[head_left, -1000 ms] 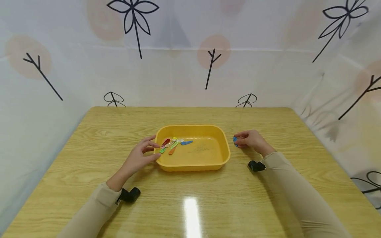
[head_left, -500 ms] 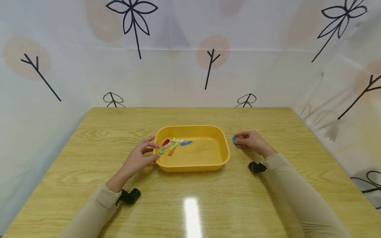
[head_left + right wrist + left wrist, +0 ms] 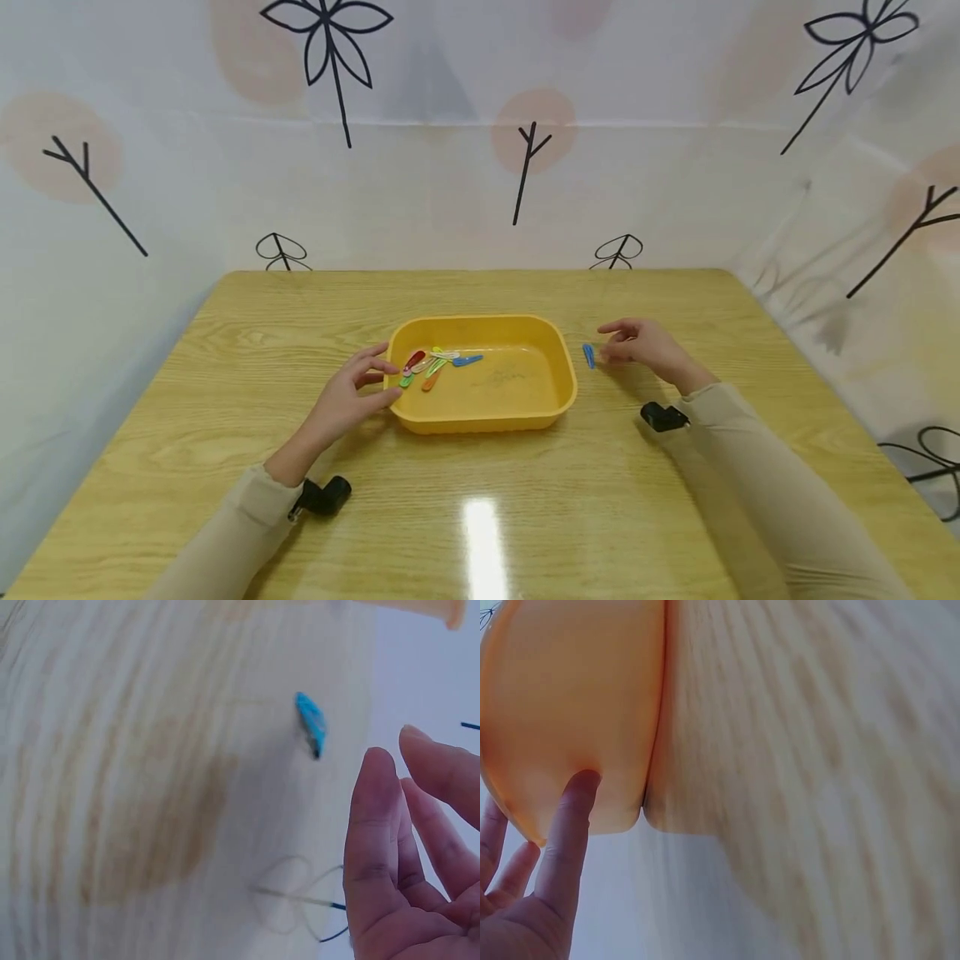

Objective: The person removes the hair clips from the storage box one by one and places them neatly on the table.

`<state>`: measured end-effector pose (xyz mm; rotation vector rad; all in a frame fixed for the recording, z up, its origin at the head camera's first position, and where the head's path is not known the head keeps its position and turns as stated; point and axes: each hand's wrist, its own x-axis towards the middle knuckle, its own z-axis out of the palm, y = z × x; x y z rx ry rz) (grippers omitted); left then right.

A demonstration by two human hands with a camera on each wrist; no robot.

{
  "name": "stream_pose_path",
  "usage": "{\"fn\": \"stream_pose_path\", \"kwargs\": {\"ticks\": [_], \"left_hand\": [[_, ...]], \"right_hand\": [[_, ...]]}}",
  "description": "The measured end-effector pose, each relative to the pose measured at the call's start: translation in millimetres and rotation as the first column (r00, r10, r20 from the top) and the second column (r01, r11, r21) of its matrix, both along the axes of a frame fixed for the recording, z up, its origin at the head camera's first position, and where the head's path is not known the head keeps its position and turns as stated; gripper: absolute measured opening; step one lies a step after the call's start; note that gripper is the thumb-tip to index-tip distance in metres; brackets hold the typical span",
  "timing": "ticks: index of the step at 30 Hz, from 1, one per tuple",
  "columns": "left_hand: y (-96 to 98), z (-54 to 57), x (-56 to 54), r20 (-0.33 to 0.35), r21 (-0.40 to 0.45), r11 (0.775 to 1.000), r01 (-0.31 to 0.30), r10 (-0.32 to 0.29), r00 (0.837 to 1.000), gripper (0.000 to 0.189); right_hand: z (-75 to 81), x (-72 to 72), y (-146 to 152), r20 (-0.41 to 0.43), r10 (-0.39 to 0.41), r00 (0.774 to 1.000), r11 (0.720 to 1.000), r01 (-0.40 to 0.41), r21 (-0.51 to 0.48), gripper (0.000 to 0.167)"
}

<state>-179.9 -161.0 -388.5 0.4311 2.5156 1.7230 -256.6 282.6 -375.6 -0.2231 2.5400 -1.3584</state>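
A blue snap hair clip (image 3: 588,356) lies on the table just right of the yellow tray (image 3: 480,423). My right hand (image 3: 648,348) is right beside that clip, its fingers apart from it and holding nothing. In the right wrist view, the same blue hair clip (image 3: 311,724) lies beyond the fingertips. My left hand (image 3: 352,387) rests its fairly straight fingers against the tray's left end. The left wrist view shows a finger (image 3: 574,825) touching the tray's wall (image 3: 577,690). Inside the tray, several coloured hair clips (image 3: 431,377) are grouped toward the left, among them a blue one (image 3: 468,361).
A wood-grain table (image 3: 420,517) bears the tray and the loose clip. Behind it hangs a white patterned cloth (image 3: 450,192). A black wrist camera (image 3: 324,497) sits at the left cuff, another black wrist camera (image 3: 663,417) at the right.
My right hand has let go of the blue hair clip and drawn back to the right, leaving the clip on the table. My left hand stays at the tray.
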Motion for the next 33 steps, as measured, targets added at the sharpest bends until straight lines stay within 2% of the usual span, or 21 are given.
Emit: {"fn": "stream_pose_path", "kwargs": {"ticks": [5, 12, 21, 33], "left_hand": [[-4.7, -7.8, -2.8, -0.015, -0.017, 1.0, -0.003, 0.002, 1.0, 0.033], [-6.5, -6.5, -0.9, 0.008, -0.008, 1.0, -0.002, 0.002, 1.0, 0.032], [-5.5, -5.5, -0.8, 0.015, 0.006, 1.0, 0.004, -0.004, 1.0, 0.033], [-4.5, -5.6, -3.3, -0.003, 0.0, 1.0, 0.016, -0.016, 1.0, 0.034]], "right_hand": [[10.8, 3.5, -1.3, -0.026, 0.014, 1.0, 1.0, -0.014, -0.019, 0.045], [30.2, 7.6, -8.5, -0.05, 0.02, 0.999, 0.998, -0.023, -0.06, 0.043], [55.2, 14.4, -32.0, -0.074, 0.045, 0.996, 0.999, -0.046, -0.014, 0.042], [67.0, 10.3, -62.9, -0.132, 0.117, 0.984, 0.993, -0.116, 0.018, 0.036]]}}
